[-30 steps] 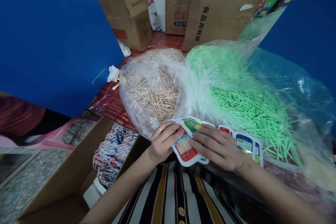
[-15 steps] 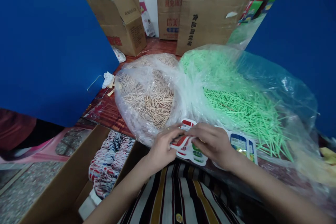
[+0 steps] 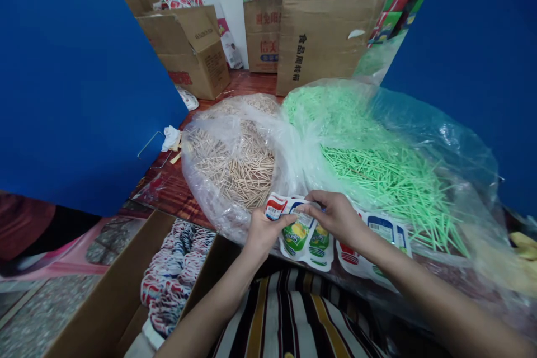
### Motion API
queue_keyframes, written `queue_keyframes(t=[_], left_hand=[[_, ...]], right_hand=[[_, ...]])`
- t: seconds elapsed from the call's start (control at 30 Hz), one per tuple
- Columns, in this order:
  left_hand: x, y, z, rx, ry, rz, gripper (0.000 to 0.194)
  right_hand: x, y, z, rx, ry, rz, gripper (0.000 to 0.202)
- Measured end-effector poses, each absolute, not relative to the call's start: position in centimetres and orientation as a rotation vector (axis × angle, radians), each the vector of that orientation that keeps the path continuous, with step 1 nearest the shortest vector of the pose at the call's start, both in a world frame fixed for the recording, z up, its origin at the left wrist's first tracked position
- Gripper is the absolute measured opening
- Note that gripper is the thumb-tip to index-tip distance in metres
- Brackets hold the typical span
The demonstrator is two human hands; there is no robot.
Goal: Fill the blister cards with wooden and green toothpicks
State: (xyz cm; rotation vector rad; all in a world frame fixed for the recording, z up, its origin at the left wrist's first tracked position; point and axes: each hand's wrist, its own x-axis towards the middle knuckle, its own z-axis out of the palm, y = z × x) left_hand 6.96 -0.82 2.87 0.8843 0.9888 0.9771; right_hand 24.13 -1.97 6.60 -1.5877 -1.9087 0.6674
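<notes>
My left hand [image 3: 260,232] pinches a flat, white-edged bottle-shaped packet [image 3: 295,236] with a green Sprite print and lemons, thumb on its front. From the other side, the fingers of my right hand [image 3: 339,216] close on the top of the packets. A second Sprite packet [image 3: 319,241] overlaps the first, and a red-and-white one [image 3: 276,208] shows behind my left thumb. Under my right forearm, more bottle-shaped packets [image 3: 381,227] lie on the table edge. Whether they are joined to each other I cannot tell.
Beyond my hands lie a clear bag of tan sticks [image 3: 251,173] and one of green sticks [image 3: 386,179]. At lower left, an open carton [image 3: 98,285] holds stacked packets [image 3: 172,268]. Cardboard boxes [image 3: 323,39] stand at the back, between blue panels [image 3: 461,33].
The packets between my hands have shifted, and their green Sprite fronts now face me. My right hand has moved up to their top edge; my left thumb lies across the front.
</notes>
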Motion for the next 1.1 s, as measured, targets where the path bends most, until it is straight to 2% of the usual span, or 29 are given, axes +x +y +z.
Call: queue_keyframes(t=[0.17, 0.37, 0.47, 0.53, 0.67, 0.77, 0.9, 1.1], left_hand=[[7.2, -0.6, 2.7, 0.889, 1.004, 0.959, 0.025], [7.1, -0.7, 2.6, 0.870, 1.086, 0.931, 0.025], [6.9, -0.6, 2.4, 0.854, 1.134, 0.921, 0.030], [6.7, -0.4, 2.2, 0.845, 1.145, 0.932, 0.032], [6.7, -0.1, 1.7, 0.832, 1.113, 0.958, 0.034], [6.9, 0.0, 1.5, 0.807, 1.114, 0.964, 0.035], [7.0, -0.1, 1.6, 0.810, 1.134, 0.947, 0.036], [7.0, -0.3, 2.3, 0.811, 1.185, 0.940, 0.037]], right_hand=[[24.0, -1.9, 5.7, -1.578, -1.860, 0.650, 0.032], [25.9, -1.5, 6.1, -1.487, -1.791, 0.814, 0.031], [30.6, 0.5, 6.4, -1.664, -1.741, 0.581, 0.033], [34.5, 2.5, 6.2, -2.025, -1.762, 0.309, 0.032], [39.3, 6.9, 4.6, -2.236, -1.800, 0.237, 0.020], [38.6, 10.2, 2.9, -2.289, -1.930, 0.278, 0.018], [35.9, 13.9, 0.9, -2.388, -2.007, 0.270, 0.030], [35.4, 16.5, 0.5, -2.420, -2.134, 0.241, 0.031]])
